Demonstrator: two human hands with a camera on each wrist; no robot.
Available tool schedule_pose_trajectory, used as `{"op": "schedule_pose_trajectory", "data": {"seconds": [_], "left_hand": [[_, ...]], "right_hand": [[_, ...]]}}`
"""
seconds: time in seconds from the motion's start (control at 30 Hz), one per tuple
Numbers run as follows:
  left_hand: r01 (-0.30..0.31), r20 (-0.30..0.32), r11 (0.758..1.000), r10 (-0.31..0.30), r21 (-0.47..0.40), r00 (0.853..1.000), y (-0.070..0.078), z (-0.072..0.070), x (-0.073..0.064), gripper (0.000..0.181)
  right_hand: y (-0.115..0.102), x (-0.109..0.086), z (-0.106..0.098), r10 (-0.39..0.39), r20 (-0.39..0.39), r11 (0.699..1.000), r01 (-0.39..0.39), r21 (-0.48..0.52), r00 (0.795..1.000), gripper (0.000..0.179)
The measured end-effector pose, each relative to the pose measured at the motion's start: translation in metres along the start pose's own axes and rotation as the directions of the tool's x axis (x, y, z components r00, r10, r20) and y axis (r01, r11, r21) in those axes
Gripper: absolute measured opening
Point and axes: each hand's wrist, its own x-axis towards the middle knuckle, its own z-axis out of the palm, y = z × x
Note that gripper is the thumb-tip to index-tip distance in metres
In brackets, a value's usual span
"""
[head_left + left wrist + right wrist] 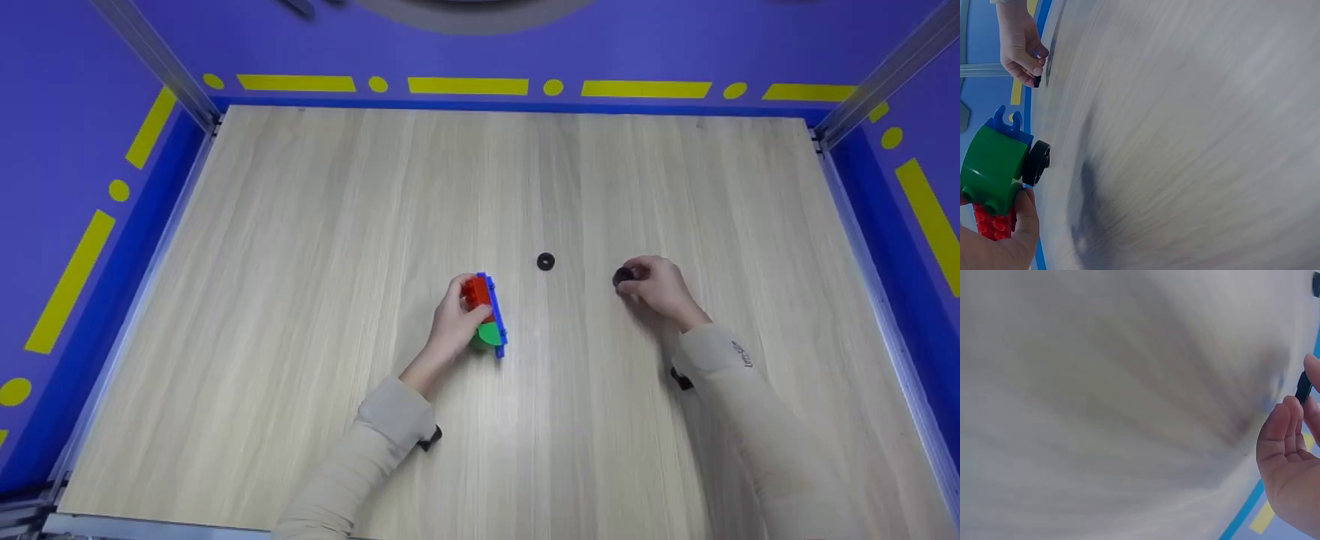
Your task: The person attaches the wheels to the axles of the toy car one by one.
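Note:
My left hand [452, 321] grips a toy vehicle built of blocks, with a red brick [480, 294], a green curved block [490, 334] and a blue base [496, 311]. In the left wrist view, the blue base ends in a hook [1008, 124]. A black wheel [1036, 163] shows beside the base there; I cannot tell if it is attached. Further right, my right hand [661, 287] pinches a black wheel [622, 278] between thumb and fingers, seen edge-on in the right wrist view [1303, 387]. Another black wheel [546, 261] lies flat on the table between the hands.
The wood-grain table [360, 210] is bordered by blue walls [645, 45] with yellow marks at the back and sides. Metal posts [169, 67] stand at the back corners. Black wrist devices [430, 438] sit under both sleeves.

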Motion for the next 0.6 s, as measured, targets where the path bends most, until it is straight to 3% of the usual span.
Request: {"op": "schedule_pose_trajectory", "data": {"seconds": [0.2,0.43,0.6], "left_hand": [[0.029,0.016,1.0,-0.029,-0.009,0.999,0.006,-0.002,-0.002,0.055],[0.019,0.009,1.0,-0.019,0.01,1.0,0.033,-0.003,-0.022,0.053],[0.031,0.009,0.999,-0.031,0.013,0.999,0.036,-0.004,-0.024,0.052]], "right_hand": [[-0.009,-0.002,0.001,-0.02,-0.014,1.0,0.02,0.008,1.0,0.039],[-0.016,-0.004,0.004,-0.03,-0.019,0.999,0.031,0.013,0.999,0.041],[-0.021,-0.006,0.006,-0.058,-0.034,0.998,0.058,0.004,0.998,0.042]]}}
